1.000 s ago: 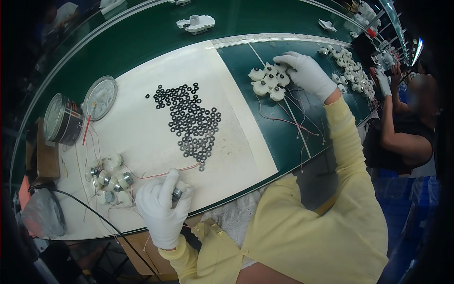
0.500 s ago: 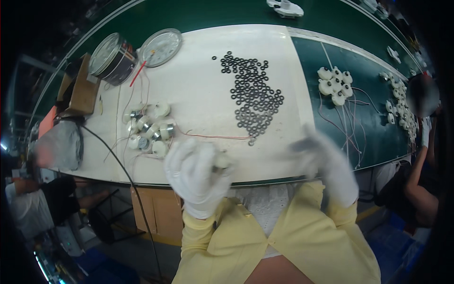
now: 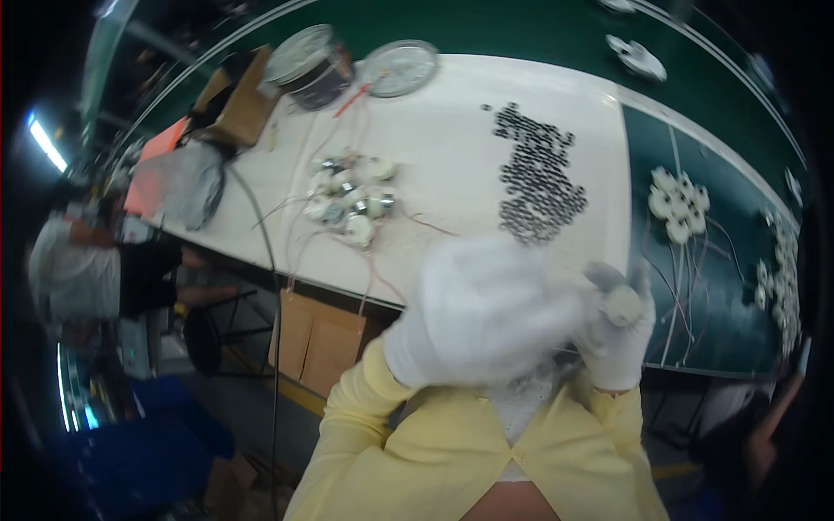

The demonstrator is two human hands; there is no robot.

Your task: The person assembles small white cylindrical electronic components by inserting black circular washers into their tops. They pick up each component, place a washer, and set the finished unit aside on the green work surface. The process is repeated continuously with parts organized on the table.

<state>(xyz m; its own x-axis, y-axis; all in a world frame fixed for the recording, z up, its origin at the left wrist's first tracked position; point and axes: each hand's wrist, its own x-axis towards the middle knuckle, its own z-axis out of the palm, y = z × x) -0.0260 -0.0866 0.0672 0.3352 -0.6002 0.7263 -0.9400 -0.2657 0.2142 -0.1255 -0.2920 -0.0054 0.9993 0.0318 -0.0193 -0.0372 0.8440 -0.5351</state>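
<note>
My right hand (image 3: 615, 346), in a white glove with grey fingertips, holds a small white round motor part (image 3: 622, 306) between thumb and fingers. My left hand (image 3: 473, 308), also gloved in white, is smeared by motion, reaching across just left of the right hand. Its fingers cannot be made out, nor whether it holds anything. Beyond the hands, many small black rings (image 3: 540, 187) lie in a patch on the white board. A cluster of small motors (image 3: 352, 200) with white caps, silver bodies and thin wires sits to the left.
On the green surface at right stand several white motors (image 3: 678, 207) with trailing wires. Farther right is a row of similar parts (image 3: 784, 278). A tin (image 3: 313, 74), a round lid (image 3: 404, 68) and a cardboard box (image 3: 243, 104) are at back left. A black cable (image 3: 261, 208) hangs over the front edge.
The view has turned, so the table's contents appear shifted right. My left hand has moved right, close to my right hand. A white motor part now shows in the right hand.
</note>
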